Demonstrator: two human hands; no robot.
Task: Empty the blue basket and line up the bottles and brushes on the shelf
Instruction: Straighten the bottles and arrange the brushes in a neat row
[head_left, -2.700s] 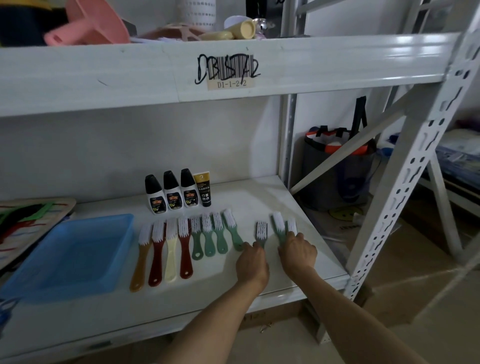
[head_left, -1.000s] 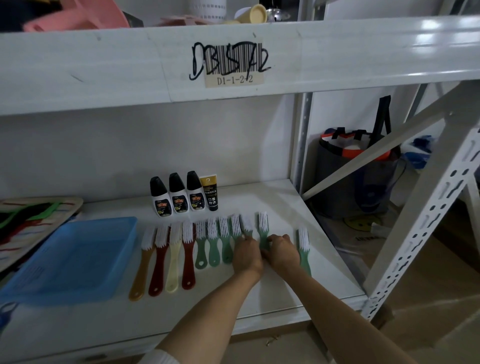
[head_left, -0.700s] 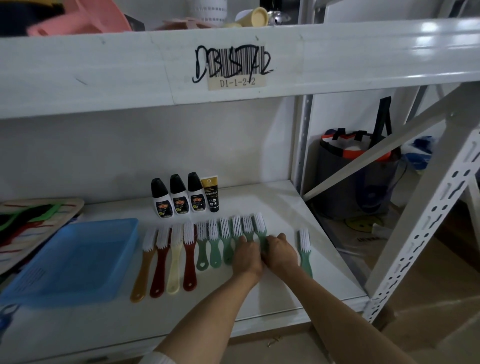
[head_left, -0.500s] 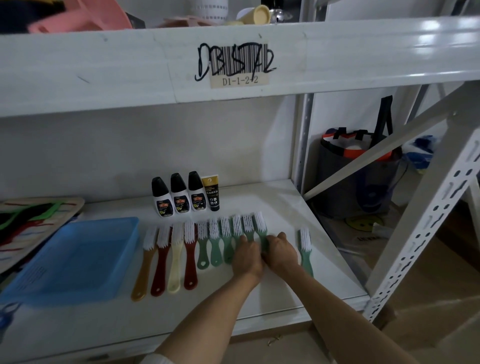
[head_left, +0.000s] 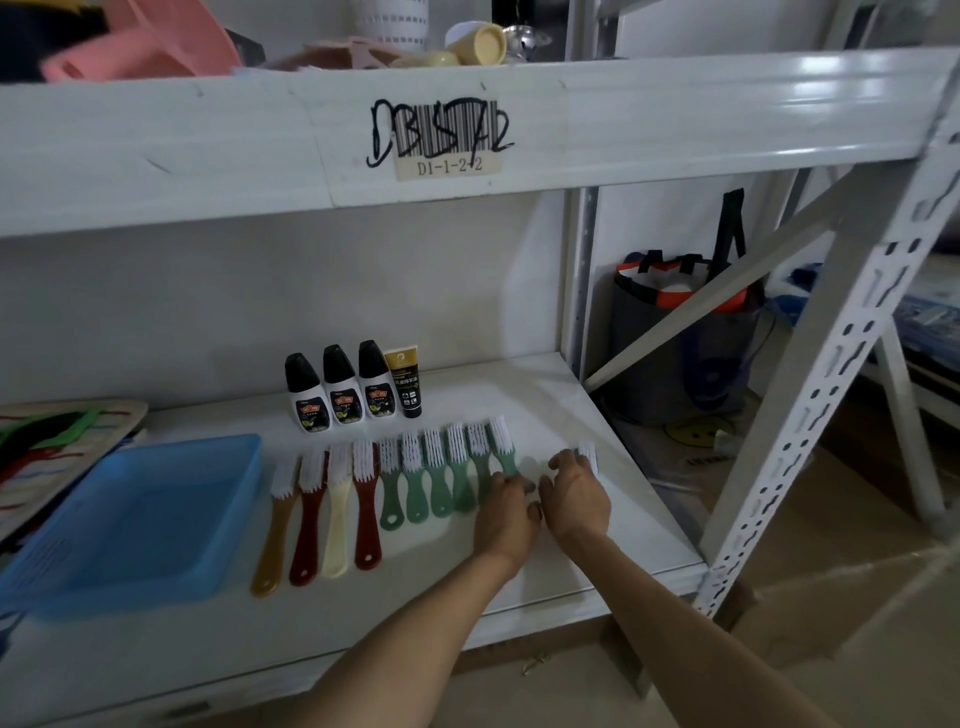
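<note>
The blue basket (head_left: 140, 514) sits empty at the left of the lower shelf (head_left: 545, 395). Three white bottles with black caps (head_left: 343, 395) and a black-and-gold tube (head_left: 404, 387) stand in a row at the back. In front lie four long-handled brushes (head_left: 332, 514), then several short green brushes (head_left: 441, 473) side by side, bristles away from me. My left hand (head_left: 506, 512) rests on the handles of the rightmost brushes in that row. My right hand (head_left: 574, 491) curls over one separate green brush (head_left: 588, 457); only its bristles show.
A patterned board (head_left: 62, 441) lies at the far left behind the basket. The upper shelf beam (head_left: 467, 135) hangs overhead. A white upright post (head_left: 831, 364) and diagonal brace stand to the right, with a dark bag (head_left: 675, 338) on the floor beyond.
Two loose green brushes have joined the row. My right hand has left the row and moved right onto the last separate green brush. My left hand stays on the row's right end.
</note>
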